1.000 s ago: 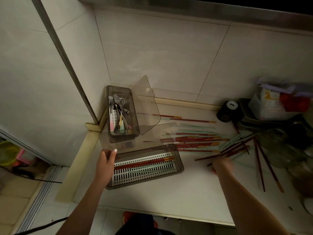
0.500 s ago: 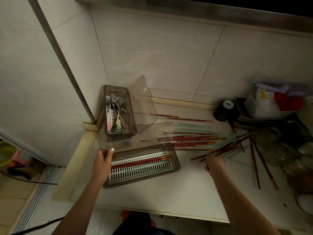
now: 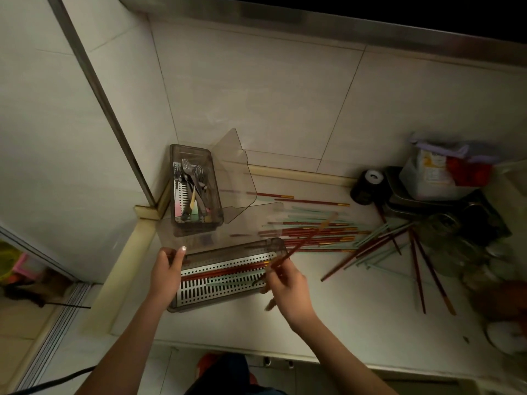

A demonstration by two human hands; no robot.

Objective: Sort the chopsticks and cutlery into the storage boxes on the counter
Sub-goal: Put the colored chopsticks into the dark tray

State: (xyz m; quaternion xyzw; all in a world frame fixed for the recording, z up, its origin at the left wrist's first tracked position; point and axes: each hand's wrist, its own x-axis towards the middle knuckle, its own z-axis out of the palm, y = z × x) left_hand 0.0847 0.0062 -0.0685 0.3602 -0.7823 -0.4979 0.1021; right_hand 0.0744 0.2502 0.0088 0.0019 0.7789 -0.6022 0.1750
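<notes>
**Red chopsticks held over the long box**

Fingers (image 3: 278, 276) of my right hand (image 3: 288, 289) are curled round a pair of red chopsticks (image 3: 302, 243), which slant up and away from the knuckles, blurred, with their far tips over the loose pile. My left hand (image 3: 166, 273) grips the near-left end of the long storage box (image 3: 228, 302), thumb on its rim and the fingers wrapped over the corner. Between my two hands I see that box's slotted tray, with a few red chopsticks and a pale green one (image 3: 233, 279) already lying lengthwise in it. Just beyond my left fingers stands the smaller box (image 3: 195, 223), holding forks and spoons (image 3: 192, 181), and its clear lids (image 3: 236, 181) are propped open beside it. Past my right fingers the loose chopsticks (image 3: 322, 233), red and pale green, lie scattered across the desk (image 3: 356, 315), some in a neat row and others fanned out at angles. Farther right I make out a dark roll (image 3: 368, 186), a metal tray (image 3: 399, 201) and a bag (image 3: 436, 172).
</notes>
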